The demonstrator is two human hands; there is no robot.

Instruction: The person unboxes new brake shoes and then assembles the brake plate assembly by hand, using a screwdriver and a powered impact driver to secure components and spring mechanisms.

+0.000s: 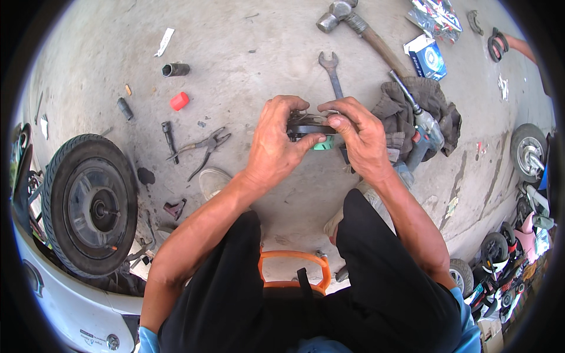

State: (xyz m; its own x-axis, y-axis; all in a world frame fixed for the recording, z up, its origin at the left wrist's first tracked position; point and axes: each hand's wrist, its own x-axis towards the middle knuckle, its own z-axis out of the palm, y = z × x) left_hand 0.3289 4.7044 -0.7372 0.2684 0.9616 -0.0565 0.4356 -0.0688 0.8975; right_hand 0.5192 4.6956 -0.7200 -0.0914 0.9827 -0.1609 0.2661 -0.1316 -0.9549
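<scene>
My left hand is closed round the left side of a dark, disc-shaped brake plate, thumb along its near edge. The plate is held up above the floor between my knees. My right hand is closed at its right side, thumb and fingers bent over the upper edge beside a small metal piece. Fingers cover much of the plate, so its far face is hidden. A green piece shows just below it; I cannot tell whether it is attached. An open-end wrench lies on the floor just beyond my hands.
Pliers, sockets and a red cap lie left. A wheel stands by a white scooter body. To the right are a hammer, a blue box, a rag and a power wrench.
</scene>
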